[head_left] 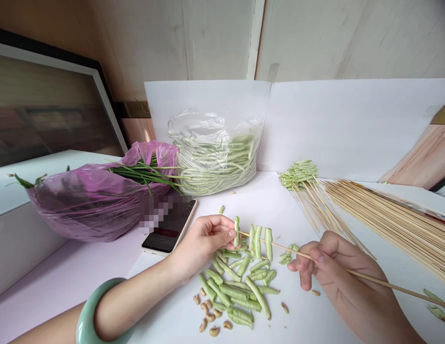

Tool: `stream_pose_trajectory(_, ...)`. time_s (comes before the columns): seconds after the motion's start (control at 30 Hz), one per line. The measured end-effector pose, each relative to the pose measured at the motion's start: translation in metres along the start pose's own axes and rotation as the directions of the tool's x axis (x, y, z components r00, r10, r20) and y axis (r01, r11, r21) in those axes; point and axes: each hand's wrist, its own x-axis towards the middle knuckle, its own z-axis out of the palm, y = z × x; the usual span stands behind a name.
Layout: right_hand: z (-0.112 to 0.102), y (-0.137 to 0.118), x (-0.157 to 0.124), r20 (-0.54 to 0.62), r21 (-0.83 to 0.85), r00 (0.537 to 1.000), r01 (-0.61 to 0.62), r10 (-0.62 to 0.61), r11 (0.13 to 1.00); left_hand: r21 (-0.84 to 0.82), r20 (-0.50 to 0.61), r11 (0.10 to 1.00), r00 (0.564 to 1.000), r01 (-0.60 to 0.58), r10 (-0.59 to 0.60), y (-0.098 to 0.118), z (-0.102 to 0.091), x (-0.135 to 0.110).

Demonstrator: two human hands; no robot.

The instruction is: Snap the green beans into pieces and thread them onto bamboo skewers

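Between thumb and fingers, my left hand (pixel 215 234) pinches a short piece of green bean (pixel 237 231) at the tip of a thin wooden skewer (pixel 290 249). My right hand (pixel 337 270) grips that skewer farther down its shaft, and its other end runs off to the lower right. Three bean pieces (pixel 258 241) are threaded crosswise near the tip, apart from the piece in my left fingers. Below both hands lies a loose pile of cut bean pieces (pixel 240 289) on the white surface. Several tan bean seeds (pixel 210 315) are scattered at the pile's lower left.
A clear plastic bag (pixel 218 157) of long beans stands at the back. Left of it sits a purple bag (pixel 96 205) of greens, with a phone (pixel 170 229) in front. On the right lie bare skewers (pixel 387 220) and filled skewers with bean pieces (pixel 298 173).
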Motion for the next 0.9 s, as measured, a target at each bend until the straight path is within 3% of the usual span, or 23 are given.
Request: stream_pose_trajectory(0.9, -0.0059, 0.0066, -0.0014, 0.049, -0.052, 0.997, 0.057, -0.054, 0.997, 0.037, -0.011, 0.999, 1.000, -0.010, 0.011, -0.0045, -0.0035, 0.0014)
